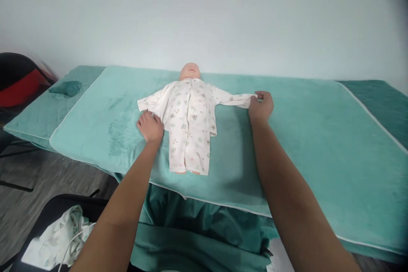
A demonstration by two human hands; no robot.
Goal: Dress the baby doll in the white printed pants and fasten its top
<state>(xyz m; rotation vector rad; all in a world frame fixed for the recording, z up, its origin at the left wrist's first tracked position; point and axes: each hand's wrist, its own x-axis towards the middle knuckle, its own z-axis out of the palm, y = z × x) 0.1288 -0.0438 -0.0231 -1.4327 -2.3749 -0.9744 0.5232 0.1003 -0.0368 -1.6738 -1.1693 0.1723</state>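
A baby doll (190, 70) lies on its back on the green bed cover (302, 144), its head toward the wall. It wears a white printed baby top (199, 97) and matching trousers (189, 153); its feet barely show at the hems. My right hand (261, 105) pinches the cuff of the sleeve on the right and holds that sleeve stretched out sideways. My left hand (151, 126) rests palm down on the cover beside the top, just below the other sleeve (149, 101), fingers extended. Whether its fingertips touch the cloth I cannot tell.
A pale wall (239, 21) stands behind the bed. Crumpled printed cloth (60, 238) with a white cord lies on a black chair (54, 208) at the lower left. Another black chair with a red part (24, 87) stands at the far left, near a small green cushion (66, 88).
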